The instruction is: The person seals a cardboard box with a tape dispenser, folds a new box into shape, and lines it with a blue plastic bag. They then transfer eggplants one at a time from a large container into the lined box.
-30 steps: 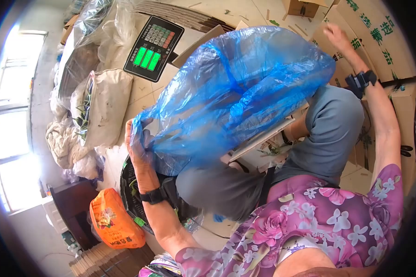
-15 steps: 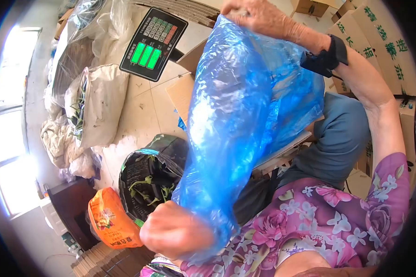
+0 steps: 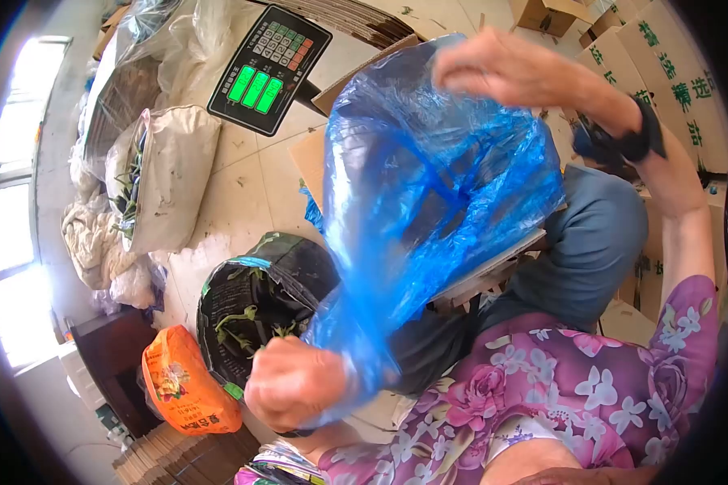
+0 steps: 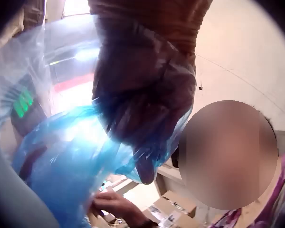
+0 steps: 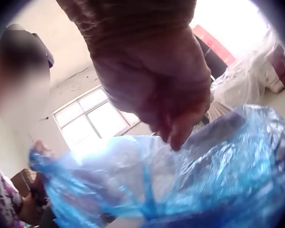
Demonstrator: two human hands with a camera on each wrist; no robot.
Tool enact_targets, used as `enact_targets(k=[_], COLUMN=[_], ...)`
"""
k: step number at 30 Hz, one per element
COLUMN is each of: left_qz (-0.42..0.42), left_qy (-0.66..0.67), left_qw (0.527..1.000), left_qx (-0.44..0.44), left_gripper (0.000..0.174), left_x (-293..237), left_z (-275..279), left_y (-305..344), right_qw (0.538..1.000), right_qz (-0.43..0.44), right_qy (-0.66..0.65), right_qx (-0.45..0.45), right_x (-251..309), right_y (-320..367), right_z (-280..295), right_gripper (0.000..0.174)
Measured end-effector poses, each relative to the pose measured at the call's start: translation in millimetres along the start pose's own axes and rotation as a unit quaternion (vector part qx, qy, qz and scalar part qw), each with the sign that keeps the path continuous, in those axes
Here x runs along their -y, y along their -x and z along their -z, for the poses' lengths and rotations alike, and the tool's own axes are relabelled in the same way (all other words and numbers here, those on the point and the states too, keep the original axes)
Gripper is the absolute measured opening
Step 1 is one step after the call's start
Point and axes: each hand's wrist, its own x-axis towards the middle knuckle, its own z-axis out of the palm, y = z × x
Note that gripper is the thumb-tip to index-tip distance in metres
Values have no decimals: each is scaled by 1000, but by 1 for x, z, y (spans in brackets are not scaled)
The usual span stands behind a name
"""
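A large translucent blue plastic bag (image 3: 429, 186) spreads over the lap, puffed and crumpled. My left hand (image 3: 299, 384) grips a gathered, twisted part of it low in the head view, with knuckles up. In the left wrist view the film also lies over this left hand (image 4: 145, 90). My right hand (image 3: 501, 69) is blurred above the bag's far side. In the right wrist view the right hand (image 5: 156, 80) hangs with loosely bent fingers, fingertips right at the bag's rim, with no film bunched in them.
Cardboard flaps (image 3: 306, 166) stick out beside the bag. Behind is a scale display (image 3: 268, 69) with green screens. A black basket (image 3: 226, 323) holding green stems, an orange bag (image 3: 190, 384) and a pale sack (image 3: 178, 178) stand left. Printed cardboard boxes (image 3: 675, 89) are at right.
My right hand came in from the far right, took the bag's top edge, and has since let go and shifted right. The left hand has drawn its part of the bag towards the body.
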Motion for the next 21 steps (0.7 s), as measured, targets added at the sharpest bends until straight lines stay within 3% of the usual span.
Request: enact_targets(k=[1,2,3,5,6,7,9,10,11,13,15,16,18,19,21], left_qz=[0,95,188,356,407,410,444,454,454,446,440,433,427,411,395], left_qy=[1,-61,-122,-230,-219,-219,-193,-214,-214,-217,-232,-219,-205,-207,-211], left_qw=[1000,982,930,732,678,677,692,664,666,726,711,723,735,744,751], left_qx=[2,151,293,533,572,570,536,554,553,477,496,491,486,485,485], left_gripper=[24,17,9,9,29,29,32,32,32,24,30,34,38,38,37], left_x=[-8,-8,-8,-9,-9,-8,0,-2,-6,-16,-18,-20,-20,-21,-23], left_z=[5,-12,-34,-69,-75,-74,-68,-66,-61,-51,-48,-43,-40,-40,-41], left_y=[4,-18,-43,-79,-82,-78,-72,-77,-77,-73,-74,-73,-73,-74,-74], right_qw=[987,989,988,989,987,987,984,979,967,954,951,951,962,962,977], right_qz=[65,22,-22,7,35,35,76,2,10,29,-88,-91,-62,-63,22], right_qy=[94,81,66,34,1,-2,-160,-173,-157,-57,80,81,220,220,138], right_qx=[-110,-123,-136,-145,-155,-154,3,111,203,294,284,285,147,147,159], right_x=[-24,-39,-47,-41,-34,-27,-7,3,8,-16,9,6,-7,-11,-19], right_y=[-13,-26,-35,-49,-57,-61,-61,-54,-46,-21,6,14,25,28,30], right_z=[-6,-13,-17,-14,-14,-18,-22,-18,-13,-24,-10,-16,-37,-44,-54], right_gripper=[18,21,25,28,32,32,36,29,27,18,37,37,61,61,74])
